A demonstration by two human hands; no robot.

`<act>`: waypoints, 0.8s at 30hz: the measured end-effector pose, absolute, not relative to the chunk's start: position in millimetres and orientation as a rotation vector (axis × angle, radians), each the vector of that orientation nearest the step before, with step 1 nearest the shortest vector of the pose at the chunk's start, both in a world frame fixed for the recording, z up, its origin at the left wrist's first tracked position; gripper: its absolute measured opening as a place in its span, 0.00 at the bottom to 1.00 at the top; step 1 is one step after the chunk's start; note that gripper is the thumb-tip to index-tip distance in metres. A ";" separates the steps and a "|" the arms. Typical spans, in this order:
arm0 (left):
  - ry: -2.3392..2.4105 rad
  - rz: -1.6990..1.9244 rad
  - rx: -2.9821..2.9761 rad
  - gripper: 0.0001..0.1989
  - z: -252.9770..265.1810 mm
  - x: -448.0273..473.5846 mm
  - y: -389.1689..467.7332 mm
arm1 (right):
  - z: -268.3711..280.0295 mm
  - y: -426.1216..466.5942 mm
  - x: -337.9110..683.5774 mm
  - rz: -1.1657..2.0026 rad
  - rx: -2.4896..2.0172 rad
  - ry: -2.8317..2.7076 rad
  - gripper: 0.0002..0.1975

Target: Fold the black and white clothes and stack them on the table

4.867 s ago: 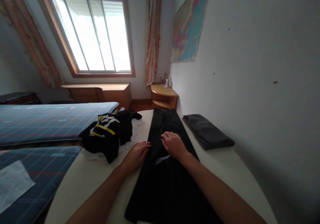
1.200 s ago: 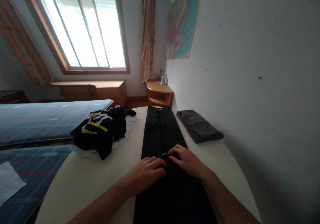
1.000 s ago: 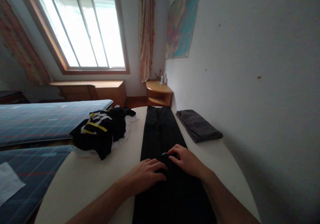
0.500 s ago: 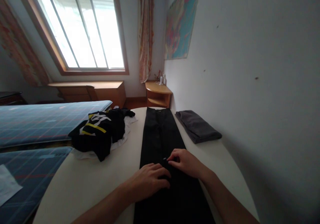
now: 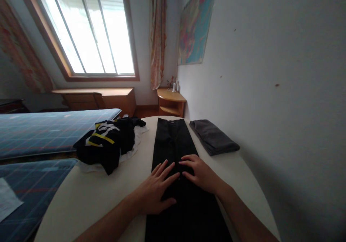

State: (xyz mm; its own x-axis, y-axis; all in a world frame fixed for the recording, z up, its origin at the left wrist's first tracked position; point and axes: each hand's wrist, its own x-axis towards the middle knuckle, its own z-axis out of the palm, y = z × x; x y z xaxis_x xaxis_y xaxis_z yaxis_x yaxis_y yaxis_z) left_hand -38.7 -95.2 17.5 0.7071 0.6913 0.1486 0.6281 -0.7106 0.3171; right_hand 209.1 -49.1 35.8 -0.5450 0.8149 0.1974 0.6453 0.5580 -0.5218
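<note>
Black trousers (image 5: 186,206) lie lengthwise down the middle of the round white table (image 5: 108,195), waistband at the far end and the near end running out of view. My left hand (image 5: 156,188) rests on them with its fingers spread, palm down. Just to its right, my right hand (image 5: 198,173) touches the cloth with fingers apart and slightly bent. Between the two hands a tiny pale spot shows on the fabric, too small to name. Neither hand has anything gripped.
A folded dark grey garment (image 5: 213,137) lies to the right, near the wall. On the left is a heap of black and white clothes (image 5: 108,144). Blue plaid mattresses (image 5: 54,130) border the table's left side. A wooden corner shelf (image 5: 171,96) stands beyond.
My left hand has moved slightly forward and its fingers have spread flat. My right hand's pinched fingers have opened over the cloth. The trousers' far end has shifted slightly.
</note>
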 end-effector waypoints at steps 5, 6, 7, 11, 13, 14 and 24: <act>1.008 0.213 2.582 0.40 33.2 -43.0 -102.0 | 37.4 -49.0 215.1 0.611 -1.239 -2.426 0.19; 0.976 0.223 2.573 0.37 39.6 -43.1 -103.8 | 39.8 -49.8 216.0 0.628 -1.244 -2.428 0.16; 0.931 0.245 2.565 0.33 45.7 -43.1 -105.3 | 42.7 -50.9 216.6 0.645 -1.256 -2.428 0.14; 0.749 0.370 2.514 0.19 56.1 -42.4 -104.1 | 53.3 -57.4 217.0 0.823 -1.331 -2.433 0.10; 0.780 0.424 2.538 0.17 49.9 -42.8 -99.3 | 55.6 -60.8 216.5 0.967 -1.338 -2.455 0.11; 0.833 0.443 2.570 0.18 44.9 -43.5 -96.5 | 55.9 -62.0 216.0 1.037 -1.326 -2.473 0.11; 0.968 0.264 2.640 0.35 20.6 -50.1 -88.1 | 27.8 -47.8 191.2 0.486 -1.197 -2.308 0.18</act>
State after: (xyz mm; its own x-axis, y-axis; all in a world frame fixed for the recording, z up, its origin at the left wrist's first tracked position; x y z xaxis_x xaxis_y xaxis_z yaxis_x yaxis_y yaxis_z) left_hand -50.1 -88.1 20.6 0.7540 0.6538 0.0631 0.5956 -0.7210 0.3542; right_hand 191.2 -47.8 27.8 -0.4946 0.8295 0.2597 0.6545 0.5520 -0.5167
